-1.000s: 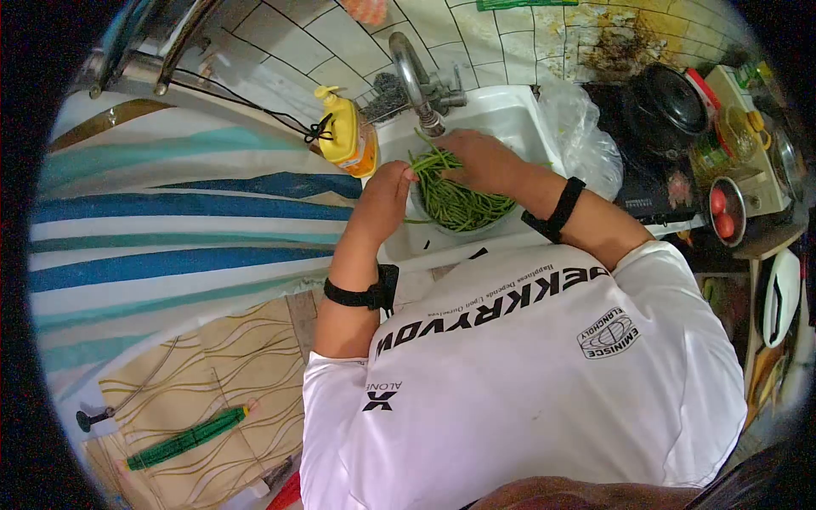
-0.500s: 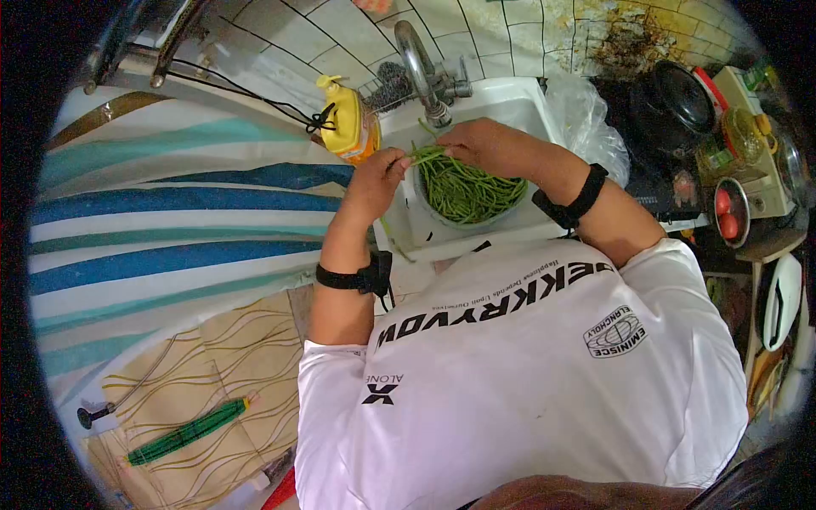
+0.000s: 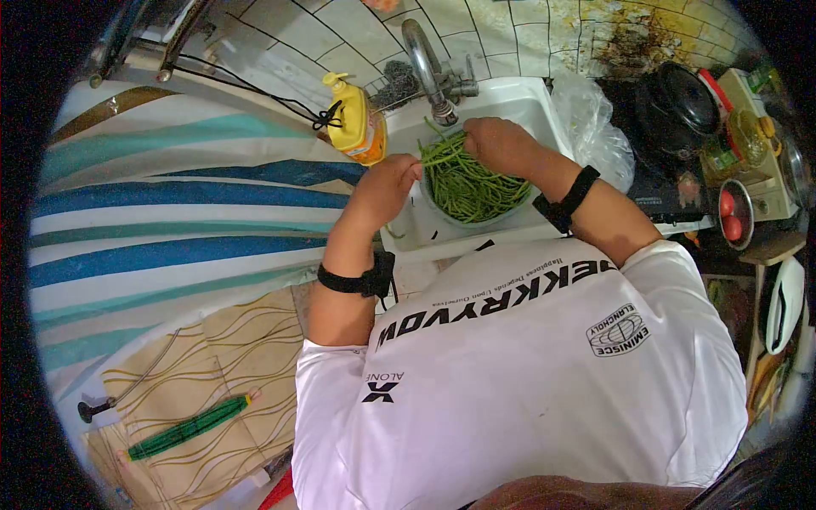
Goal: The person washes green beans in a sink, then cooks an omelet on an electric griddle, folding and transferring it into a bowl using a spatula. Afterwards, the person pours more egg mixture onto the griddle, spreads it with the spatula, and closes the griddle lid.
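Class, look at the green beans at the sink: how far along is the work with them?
Already done: green beans are heaped in a bowl in the sink. In hand: a few strands between the left hand and right hand. Left: probably much of the heap, since many look long; which were already handled, I cannot tell.

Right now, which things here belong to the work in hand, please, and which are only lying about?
In the work:
- green beans, held in left hand and right hand
- bowl under them
- sink

Apparently just lying about:
- yellow pump bottle
- plastic bag
- black pot
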The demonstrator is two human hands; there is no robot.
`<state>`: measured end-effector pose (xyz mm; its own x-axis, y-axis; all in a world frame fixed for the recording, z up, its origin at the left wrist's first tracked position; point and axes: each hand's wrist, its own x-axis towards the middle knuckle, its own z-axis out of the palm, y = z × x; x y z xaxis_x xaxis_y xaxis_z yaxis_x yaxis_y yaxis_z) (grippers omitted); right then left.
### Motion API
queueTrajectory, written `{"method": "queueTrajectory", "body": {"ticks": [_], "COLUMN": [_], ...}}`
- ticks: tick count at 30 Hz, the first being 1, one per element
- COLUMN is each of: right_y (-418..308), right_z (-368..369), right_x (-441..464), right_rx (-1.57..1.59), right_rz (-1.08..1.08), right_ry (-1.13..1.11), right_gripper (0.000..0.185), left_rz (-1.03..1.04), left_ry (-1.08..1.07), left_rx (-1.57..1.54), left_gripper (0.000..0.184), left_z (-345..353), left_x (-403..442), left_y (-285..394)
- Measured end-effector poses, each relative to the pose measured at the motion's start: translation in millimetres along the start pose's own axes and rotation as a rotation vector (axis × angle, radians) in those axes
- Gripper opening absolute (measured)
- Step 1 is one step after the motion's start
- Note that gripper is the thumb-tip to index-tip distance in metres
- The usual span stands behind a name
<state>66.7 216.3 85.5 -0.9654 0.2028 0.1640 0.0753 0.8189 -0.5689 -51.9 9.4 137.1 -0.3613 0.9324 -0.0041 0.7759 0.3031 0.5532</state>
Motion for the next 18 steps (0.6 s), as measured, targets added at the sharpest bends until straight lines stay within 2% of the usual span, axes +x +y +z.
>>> {"method": "queueTrajectory", "body": {"ticks": [4, 7, 9, 13, 15, 16, 18], "right_y": [21.8, 16.2, 9.4, 5.6, 5.5, 13.8, 39.9], "right_z": [24.5, 25.4, 20.5, 24.2, 25.5, 34.4, 55.8], "right_x": [8.8, 7.0, 6.2, 11.0, 16.4, 19.3, 24.4], "right_rx": [0.214, 0.257, 0.395, 0.448, 0.6, 0.6, 0.249], "right_rz": [-0.057, 0.051, 0.149, 0.265, 0.483, 0.484, 0.247], "right_ry": [-0.08, -0.04, -0.072, -0.106, -0.216, -0.215, -0.149], "right_gripper": [0.029, 0.033, 0.036, 0.038, 0.034, 0.034, 0.028], "left_rz": [0.034, 0.014, 0.016, 0.009, -0.001, 0.026, 0.057], "left_ry": [-0.02, -0.047, -0.052, -0.04, -0.052, -0.043, -0.035], "left_rx": [0.101, 0.162, 0.191, 0.192, 0.195, 0.211, 0.227], "left_gripper": [0.021, 0.02, 0.019, 0.02, 0.021, 0.02, 0.019], "left_z": [-0.6, 2.8, 4.8, 7.8, 9.7, 12.6, 12.1], "left_x": [0.0, 0.1, -0.9, 2.3, 3.1, 3.9, 3.8], "left_y": [6.7, 10.5, 11.8, 17.4, 16.2, 12.0, 10.6]}}
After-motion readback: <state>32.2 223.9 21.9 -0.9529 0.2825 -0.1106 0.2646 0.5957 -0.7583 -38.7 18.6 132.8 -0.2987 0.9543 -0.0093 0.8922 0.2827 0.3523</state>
